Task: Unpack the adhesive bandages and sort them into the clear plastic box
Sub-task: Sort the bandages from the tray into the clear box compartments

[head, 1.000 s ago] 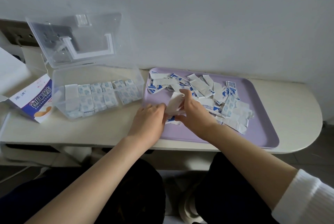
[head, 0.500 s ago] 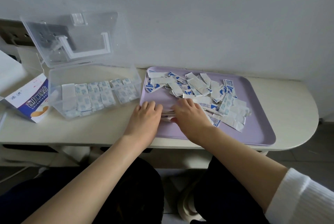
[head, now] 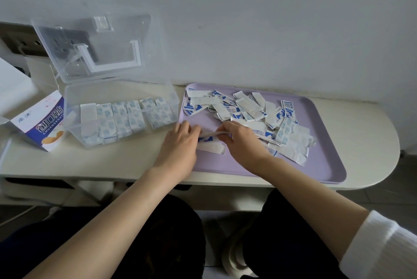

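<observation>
Two forearms reach in, the left hand (head: 180, 141) and right hand (head: 242, 143) palms-down, fingers curled, each apparently pinching one end of a thin bandage stack (head: 209, 135) held between them over the purple tray (head: 316, 161); the clear plastic box (head: 121, 92) sits open, left of both.

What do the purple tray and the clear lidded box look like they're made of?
Purple tray: probably plastic, matte, with a moulded raised rim. Clear box: hard transparent plastic, glossy; the bandages inside show through its walls.
</observation>
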`<move>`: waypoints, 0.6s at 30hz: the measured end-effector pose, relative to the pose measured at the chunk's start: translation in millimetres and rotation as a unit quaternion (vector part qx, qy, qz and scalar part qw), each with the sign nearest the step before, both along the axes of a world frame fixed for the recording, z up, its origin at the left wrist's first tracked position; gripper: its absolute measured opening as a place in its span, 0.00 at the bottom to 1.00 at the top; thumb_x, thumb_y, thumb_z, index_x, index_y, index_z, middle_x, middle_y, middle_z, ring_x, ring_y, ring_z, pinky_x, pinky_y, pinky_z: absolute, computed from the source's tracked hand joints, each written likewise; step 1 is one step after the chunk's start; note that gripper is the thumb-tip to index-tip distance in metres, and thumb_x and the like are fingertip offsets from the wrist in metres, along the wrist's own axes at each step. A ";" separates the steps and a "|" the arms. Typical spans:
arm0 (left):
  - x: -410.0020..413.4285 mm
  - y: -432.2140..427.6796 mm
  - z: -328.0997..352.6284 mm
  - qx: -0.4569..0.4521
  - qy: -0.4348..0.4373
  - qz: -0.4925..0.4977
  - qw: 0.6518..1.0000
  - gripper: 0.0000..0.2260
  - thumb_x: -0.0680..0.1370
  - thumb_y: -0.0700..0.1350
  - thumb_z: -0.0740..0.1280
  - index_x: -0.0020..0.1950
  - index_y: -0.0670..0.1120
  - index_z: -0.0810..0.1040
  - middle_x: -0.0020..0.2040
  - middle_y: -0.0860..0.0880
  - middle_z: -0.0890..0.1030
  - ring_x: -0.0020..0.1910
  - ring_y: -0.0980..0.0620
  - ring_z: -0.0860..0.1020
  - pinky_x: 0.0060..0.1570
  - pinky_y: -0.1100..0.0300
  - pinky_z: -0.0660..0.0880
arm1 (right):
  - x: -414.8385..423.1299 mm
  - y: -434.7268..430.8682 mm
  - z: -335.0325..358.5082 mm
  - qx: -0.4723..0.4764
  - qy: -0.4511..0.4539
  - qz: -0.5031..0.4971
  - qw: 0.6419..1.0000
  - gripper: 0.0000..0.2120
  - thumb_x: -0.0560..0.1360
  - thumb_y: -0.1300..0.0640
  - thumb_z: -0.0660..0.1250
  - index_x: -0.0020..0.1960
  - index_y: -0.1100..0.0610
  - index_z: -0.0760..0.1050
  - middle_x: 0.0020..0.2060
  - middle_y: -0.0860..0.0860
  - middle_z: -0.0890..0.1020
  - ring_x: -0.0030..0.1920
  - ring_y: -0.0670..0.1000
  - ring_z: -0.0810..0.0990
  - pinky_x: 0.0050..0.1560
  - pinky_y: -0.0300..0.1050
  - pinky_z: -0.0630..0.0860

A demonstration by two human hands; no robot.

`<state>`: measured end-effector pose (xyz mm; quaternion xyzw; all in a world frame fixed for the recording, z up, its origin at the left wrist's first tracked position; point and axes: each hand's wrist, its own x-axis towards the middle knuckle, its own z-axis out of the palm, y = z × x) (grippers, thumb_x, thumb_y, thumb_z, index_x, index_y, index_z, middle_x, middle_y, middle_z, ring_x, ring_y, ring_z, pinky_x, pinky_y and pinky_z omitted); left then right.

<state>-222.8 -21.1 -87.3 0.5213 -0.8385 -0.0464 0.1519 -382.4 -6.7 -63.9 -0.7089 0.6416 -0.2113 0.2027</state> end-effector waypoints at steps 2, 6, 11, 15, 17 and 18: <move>1.3 -1.1 -2.5 0.015 -0.002 0.005 1.000 0.15 0.73 0.32 0.58 0.58 0.43 0.71 0.56 0.43 0.69 0.55 0.43 0.66 0.54 0.55 0.65 | 0.3 -0.9 -7.7 0.014 -0.004 -0.005 1.000 0.08 0.76 0.65 0.62 0.54 0.64 0.75 0.51 0.59 0.76 0.50 0.56 0.74 0.44 0.34 0.61; -2.4 0.6 -4.0 0.067 0.015 -0.011 0.998 0.22 0.68 0.27 0.56 0.60 0.40 0.69 0.57 0.41 0.68 0.56 0.42 0.66 0.55 0.56 0.63 | 7.9 2.2 -17.7 0.030 -0.034 -0.016 0.999 0.20 0.73 0.71 0.61 0.64 0.63 0.67 0.61 0.60 0.70 0.63 0.58 0.69 0.58 0.36 0.62; -10.9 7.0 -0.6 0.082 0.019 -0.008 0.996 0.19 0.66 0.26 0.57 0.55 0.37 0.69 0.55 0.38 0.70 0.55 0.40 0.68 0.54 0.56 0.62 | 22.8 4.0 -20.6 0.002 -0.076 0.009 0.997 0.26 0.69 0.78 0.55 0.65 0.66 0.64 0.64 0.61 0.68 0.65 0.59 0.69 0.66 0.44 0.65; -8.4 5.8 -0.9 0.054 -0.002 -0.016 0.998 0.17 0.68 0.28 0.56 0.55 0.39 0.69 0.55 0.40 0.70 0.55 0.41 0.68 0.55 0.56 0.63 | 20.1 3.4 -20.9 0.007 0.010 0.032 0.999 0.25 0.71 0.75 0.55 0.68 0.65 0.64 0.67 0.59 0.66 0.68 0.57 0.65 0.67 0.41 0.60; -6.5 7.7 -2.2 0.066 -0.066 -0.005 0.996 0.15 0.72 0.34 0.57 0.58 0.43 0.66 0.58 0.44 0.68 0.58 0.43 0.66 0.55 0.57 0.62 | 18.4 5.5 -22.6 0.027 0.070 0.055 0.996 0.25 0.72 0.72 0.55 0.69 0.63 0.64 0.71 0.56 0.60 0.72 0.54 0.59 0.67 0.37 0.55; -7.1 9.0 -1.3 0.073 -0.082 0.007 0.994 0.14 0.73 0.36 0.57 0.58 0.44 0.65 0.59 0.45 0.67 0.59 0.44 0.65 0.55 0.57 0.62 | 18.3 6.1 -22.5 0.029 0.077 0.055 0.995 0.25 0.73 0.72 0.55 0.69 0.62 0.63 0.73 0.55 0.58 0.73 0.53 0.57 0.68 0.37 0.53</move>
